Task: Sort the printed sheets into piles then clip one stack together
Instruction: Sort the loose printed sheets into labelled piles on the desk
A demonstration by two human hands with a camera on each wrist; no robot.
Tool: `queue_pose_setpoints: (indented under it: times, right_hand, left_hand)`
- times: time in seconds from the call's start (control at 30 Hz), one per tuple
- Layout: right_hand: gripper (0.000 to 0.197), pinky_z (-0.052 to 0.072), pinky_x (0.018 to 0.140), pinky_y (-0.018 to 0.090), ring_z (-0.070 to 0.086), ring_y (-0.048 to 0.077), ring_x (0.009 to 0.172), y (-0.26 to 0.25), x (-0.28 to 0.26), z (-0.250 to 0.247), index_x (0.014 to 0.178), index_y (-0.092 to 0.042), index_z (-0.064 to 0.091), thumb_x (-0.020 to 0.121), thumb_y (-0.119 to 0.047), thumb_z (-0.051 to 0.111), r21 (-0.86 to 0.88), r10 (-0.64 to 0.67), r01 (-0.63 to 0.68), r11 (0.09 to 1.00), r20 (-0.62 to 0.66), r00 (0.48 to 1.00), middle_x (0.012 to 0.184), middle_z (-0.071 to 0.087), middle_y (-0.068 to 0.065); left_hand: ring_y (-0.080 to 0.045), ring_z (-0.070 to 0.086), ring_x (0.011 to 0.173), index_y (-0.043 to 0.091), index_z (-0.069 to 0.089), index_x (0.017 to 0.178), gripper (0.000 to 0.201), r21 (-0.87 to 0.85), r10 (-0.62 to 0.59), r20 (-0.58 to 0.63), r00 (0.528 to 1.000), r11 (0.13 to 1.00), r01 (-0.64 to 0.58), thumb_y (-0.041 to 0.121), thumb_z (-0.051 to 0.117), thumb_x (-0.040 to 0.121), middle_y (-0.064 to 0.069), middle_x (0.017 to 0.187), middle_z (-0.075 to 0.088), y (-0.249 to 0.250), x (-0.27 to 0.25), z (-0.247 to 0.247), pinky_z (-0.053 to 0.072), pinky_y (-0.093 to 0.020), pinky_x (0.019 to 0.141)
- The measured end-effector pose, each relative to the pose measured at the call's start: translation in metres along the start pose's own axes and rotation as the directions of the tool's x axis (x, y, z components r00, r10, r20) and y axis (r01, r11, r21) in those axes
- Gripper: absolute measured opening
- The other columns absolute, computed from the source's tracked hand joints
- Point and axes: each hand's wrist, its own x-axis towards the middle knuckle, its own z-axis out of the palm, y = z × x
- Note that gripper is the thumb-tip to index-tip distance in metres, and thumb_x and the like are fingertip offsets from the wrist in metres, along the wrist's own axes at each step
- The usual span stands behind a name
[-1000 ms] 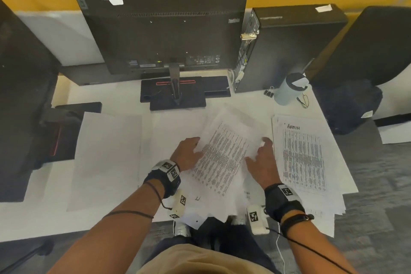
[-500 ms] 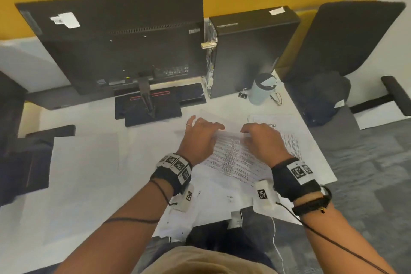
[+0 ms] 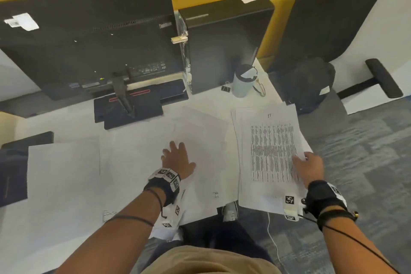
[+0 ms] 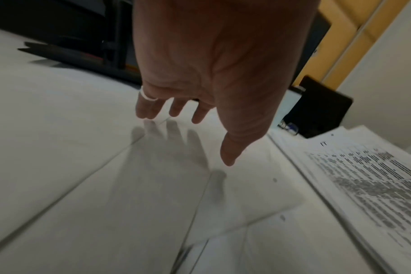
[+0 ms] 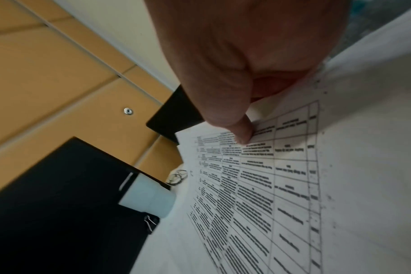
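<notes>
My right hand (image 3: 308, 167) pinches the right edge of a printed sheet (image 3: 270, 151) (image 5: 258, 194) with a dense table, thumb on top, over the right-hand pile (image 3: 264, 203) at the desk's right edge. My left hand (image 3: 176, 159) (image 4: 188, 111) hovers flat, fingers spread and straight, just above the blank-side sheets (image 3: 200, 140) (image 4: 153, 194) in the middle of the desk; its shadow falls on them. Another pile of blank-side sheets (image 3: 64, 167) lies at the left. A black binder clip (image 3: 226, 87) (image 5: 150, 222) sits by the cup.
A monitor (image 3: 89, 35) on its stand (image 3: 129, 113) and a black computer case (image 3: 226, 40) line the back of the white desk (image 3: 55, 218). A pale lidded cup (image 3: 243, 81) (image 5: 148, 198) stands by the case. A chair (image 3: 329, 22) with a black bag (image 3: 309, 82) is at the right.
My right hand has carried the printed sheet from the middle over to the right pile. My left hand has let go of it and drawn back over the middle sheets. The head turned right.
</notes>
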Motion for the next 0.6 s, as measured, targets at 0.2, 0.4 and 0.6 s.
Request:
queue_pose_setpoints:
  times: [0.2,0.4,0.6]
  right_hand:
    - [0.060,0.043,0.110,0.057,0.050,0.046,0.133,0.001,-0.003,0.017,0.144,-0.006,0.050,0.088,-0.010,0.073,-0.103,0.065,-0.079,0.991,-0.138,0.988,0.144,0.054,0.023]
    - [0.063,0.039,0.114,0.054,0.045,0.038,0.133,-0.038,-0.034,0.061,0.142,-0.015,0.048,0.087,-0.014,0.079,-0.205,-0.293,0.286,0.936,-0.001,0.956,0.143,0.045,0.016]
    - [0.052,0.052,0.092,0.023,0.056,0.021,0.100,-0.073,-0.078,0.123,0.139,-0.015,0.049,0.093,-0.008,0.071,0.004,-0.528,0.576,0.818,0.406,0.746,0.127,0.044,0.004]
  left_hand:
    - [-0.045,0.033,0.138,0.015,0.025,0.149,0.102,0.017,-0.076,0.000,0.997,0.997,0.076,0.067,0.067,0.072,-0.012,0.156,0.018,-0.017,-0.004,0.024,0.046,-0.057,0.105]
    - [-0.042,0.039,0.126,0.010,0.034,0.135,0.087,0.038,-0.055,-0.014,0.998,0.998,0.055,0.048,0.077,0.069,-0.012,0.141,0.029,-0.015,-0.013,0.025,0.057,-0.047,0.088]
    - [-0.033,0.053,0.115,0.009,0.052,0.122,0.034,-0.083,-0.013,-0.062,0.998,0.996,0.008,0.025,0.056,0.092,-0.012,0.128,0.050,-0.023,-0.019,0.016,0.052,-0.041,0.093]
